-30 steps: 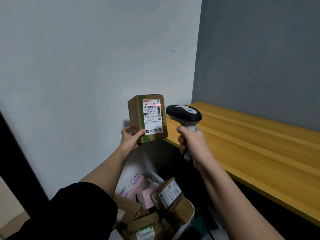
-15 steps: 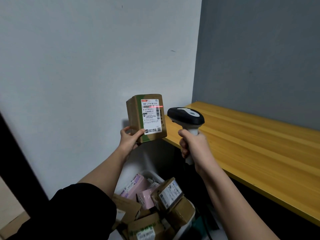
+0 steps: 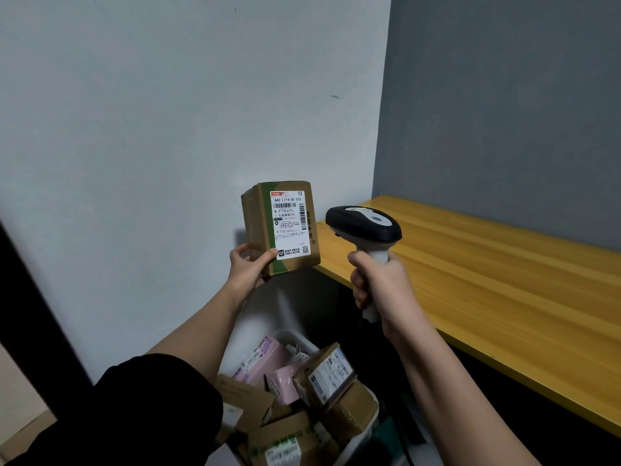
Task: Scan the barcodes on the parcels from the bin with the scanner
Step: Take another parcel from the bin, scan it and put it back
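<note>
The left hand pinches the lower corner of a box, thumb on its label, holding it upright, long axis vertical, label facing the camera. The right hand is wrapped around the scanner handle, head pointing left at the box, just beside it. Below, the bin holds more parcels.

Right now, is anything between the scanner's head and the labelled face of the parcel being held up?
Nothing. In the head view the gap between the scanner and the held parcel is bare, with only the wall and the table edge behind it.
</note>
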